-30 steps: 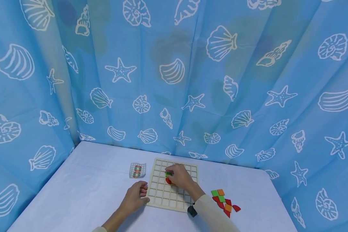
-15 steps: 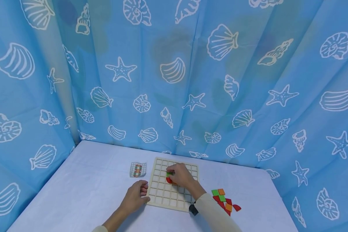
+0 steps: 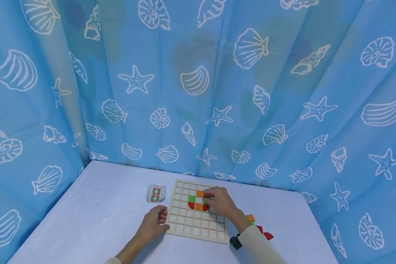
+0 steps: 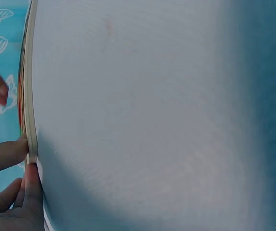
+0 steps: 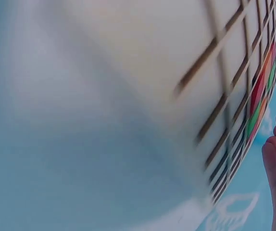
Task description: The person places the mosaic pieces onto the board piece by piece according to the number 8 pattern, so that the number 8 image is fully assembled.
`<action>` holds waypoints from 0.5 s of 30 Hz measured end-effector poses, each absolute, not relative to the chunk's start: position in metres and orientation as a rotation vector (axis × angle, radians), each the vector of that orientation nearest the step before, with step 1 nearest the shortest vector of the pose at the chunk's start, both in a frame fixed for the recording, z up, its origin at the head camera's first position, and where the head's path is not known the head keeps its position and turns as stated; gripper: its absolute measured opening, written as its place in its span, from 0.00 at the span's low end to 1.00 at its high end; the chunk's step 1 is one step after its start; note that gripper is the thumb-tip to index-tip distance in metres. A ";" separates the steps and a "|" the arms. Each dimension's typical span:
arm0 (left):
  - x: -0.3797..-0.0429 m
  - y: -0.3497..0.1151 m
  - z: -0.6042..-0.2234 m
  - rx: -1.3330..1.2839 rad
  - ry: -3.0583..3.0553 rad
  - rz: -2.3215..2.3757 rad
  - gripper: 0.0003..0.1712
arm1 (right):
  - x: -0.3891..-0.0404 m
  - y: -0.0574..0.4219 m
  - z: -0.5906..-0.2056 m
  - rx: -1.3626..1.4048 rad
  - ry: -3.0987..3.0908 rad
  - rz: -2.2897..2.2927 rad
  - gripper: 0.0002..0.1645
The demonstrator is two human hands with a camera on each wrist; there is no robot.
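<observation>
My left hand (image 3: 153, 222) pinches the left edge of a wooden grid board (image 3: 184, 230); in the left wrist view its thumb and finger (image 4: 32, 175) meet at the board's rim. Over the right half of the board is my right hand (image 3: 221, 202), loosely bent, with no tile visible between its fingers (image 5: 272, 166). Tiles sit in the grid cells: an orange square (image 3: 199, 193) at the top, a green square (image 3: 191, 198) at left, a second green one (image 3: 205, 201) partly behind my right fingers, and a lower row of red quarter-round (image 3: 191, 205), orange and red tiles.
A small printed card (image 3: 156, 194) with a coloured grid pattern lies left of the board. Loose tiles, such as a red quarter-round (image 3: 268, 236) and an orange square (image 3: 250, 217), lie to the right, partly hidden by my right arm. A blue shell-print curtain (image 3: 184, 154) borders the white table.
My right hand has moved right, away from the middle of the pattern, leaving the top orange tile and the lower row in view. The left hand stays at the board's edge.
</observation>
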State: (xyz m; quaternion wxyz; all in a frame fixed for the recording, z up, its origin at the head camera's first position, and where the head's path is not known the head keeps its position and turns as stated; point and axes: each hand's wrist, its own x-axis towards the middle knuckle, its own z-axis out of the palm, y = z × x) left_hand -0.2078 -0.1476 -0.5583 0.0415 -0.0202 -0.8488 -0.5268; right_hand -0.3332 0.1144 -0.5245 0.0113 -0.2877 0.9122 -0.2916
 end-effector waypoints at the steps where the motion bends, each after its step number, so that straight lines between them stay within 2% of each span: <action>1: -0.208 -0.148 -0.558 -0.061 -2.602 -1.611 0.33 | -0.332 0.121 -0.523 -0.844 2.863 -0.885 0.19; 15: -0.208 -0.148 -0.557 -0.060 -2.605 -1.610 0.32 | -0.310 0.209 -0.524 -0.472 3.025 -0.786 0.18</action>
